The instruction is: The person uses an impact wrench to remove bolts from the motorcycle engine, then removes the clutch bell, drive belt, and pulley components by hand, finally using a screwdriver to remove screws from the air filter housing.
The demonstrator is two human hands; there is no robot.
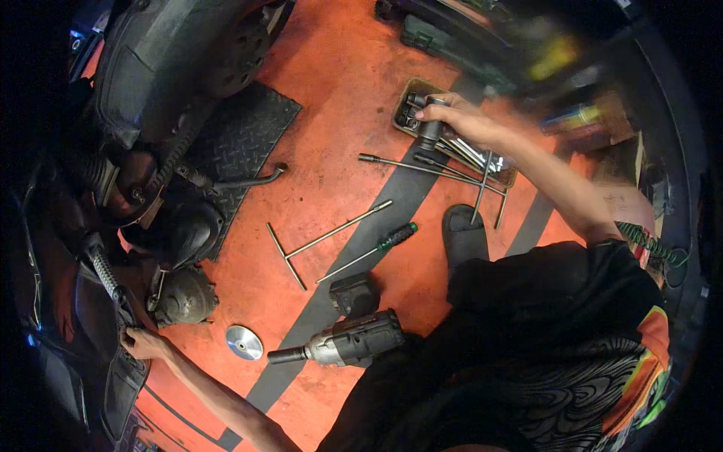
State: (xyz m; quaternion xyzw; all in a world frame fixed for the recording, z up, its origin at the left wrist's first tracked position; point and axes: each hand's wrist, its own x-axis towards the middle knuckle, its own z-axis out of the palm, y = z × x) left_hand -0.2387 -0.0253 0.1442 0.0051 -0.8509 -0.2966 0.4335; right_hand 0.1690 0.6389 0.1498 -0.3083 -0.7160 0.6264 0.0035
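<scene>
My right hand point(459, 119) is closed round a dark metal socket point(430, 134), held over a tool tray point(398, 120) with more sockets and several metal tools in it. On the left, my left hand point(144, 343) rests with curled fingers against the dark body of a scooter point(90, 301), below a coil spring point(105, 270). Whatever those fingers may hold is hidden. An impact wrench point(354, 339) with a long socket lies on the floor between my arms. Beside its nose sits a round silver disc point(244, 343).
A T-handle wrench point(331, 235) and a green-and-black screwdriver point(376, 250) lie mid-floor. More T-handle wrenches point(422, 167) lean by the tray, near my sandalled foot point(465, 235). A ribbed metal plate point(252, 132) lies beside the scooter. A coiled green hose point(655, 245) hangs at right.
</scene>
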